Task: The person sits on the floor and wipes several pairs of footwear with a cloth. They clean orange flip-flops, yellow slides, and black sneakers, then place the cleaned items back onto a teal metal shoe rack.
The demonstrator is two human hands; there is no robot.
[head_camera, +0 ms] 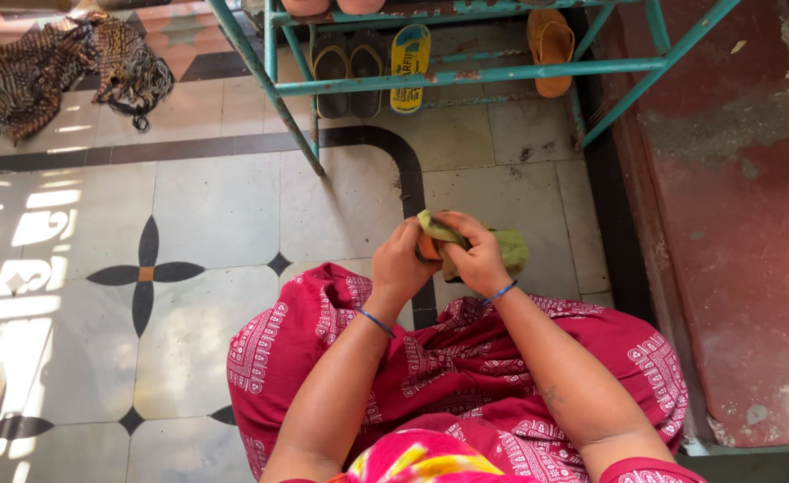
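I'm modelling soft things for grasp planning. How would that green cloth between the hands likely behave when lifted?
Probably floppy: the green cloth bunches and folds between the left hand and right hand. Likely light, since fingertips alone hold it above the lap. Unlikely to slip or roll; it looks crumpled and matte.

Both hands meet over a green cloth (502, 246); the left hand (400, 266) pinches its near edge, the right hand (477, 257) wraps over it; beyond them stands a teal metal rack (466, 74) holding sandals (349, 73); beneath the wrists, a red patterned garment (466, 358).
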